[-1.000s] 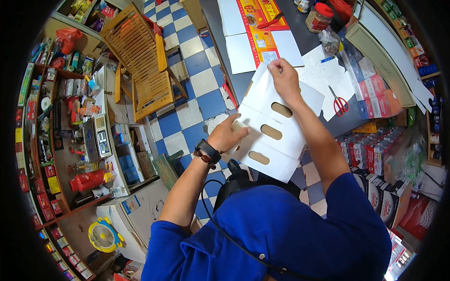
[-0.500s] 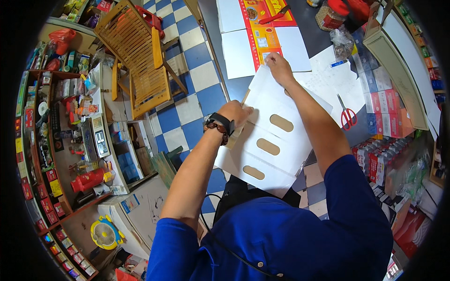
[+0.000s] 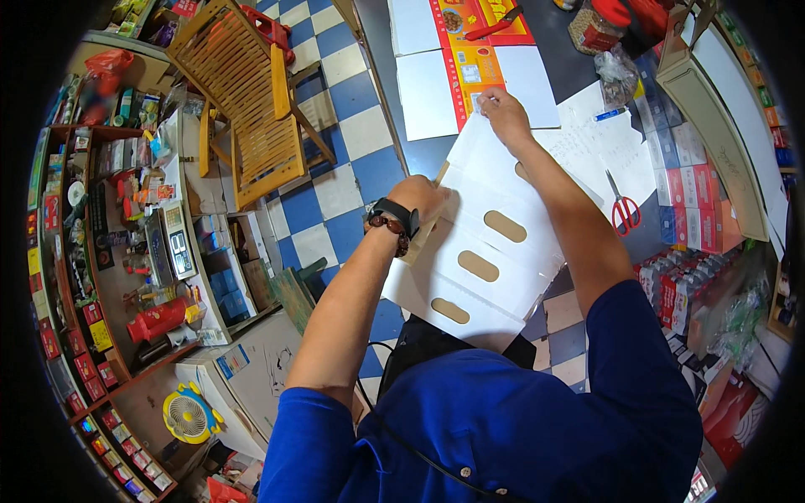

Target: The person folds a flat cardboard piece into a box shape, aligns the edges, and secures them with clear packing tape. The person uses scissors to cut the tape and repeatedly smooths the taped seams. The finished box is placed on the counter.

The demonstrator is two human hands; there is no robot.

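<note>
A white cardboard sheet with fold lines and several brown oval marks slants from the table's edge down toward my lap. Whether the ovals are holes or patches, I cannot tell. My left hand, with a black watch and a beaded bracelet at the wrist, is closed around the sheet's left edge, where a brown strip of board shows. At the far corner, my right hand pinches the sheet, its forearm crossing over the right side. Just beyond lies flattened printed cardboard, white, red and yellow, with a red-handled knife on it.
Red-handled scissors and a blue pen lie at the right by white paper. A lidded jar and stacked boxes stand farther right. A wooden folding chair and crowded shelves are to the left.
My left hand's index finger, stretched over the sheet before, has curled in at its edge. The right hand has shifted slightly away and to the right, still pinching the corner.
</note>
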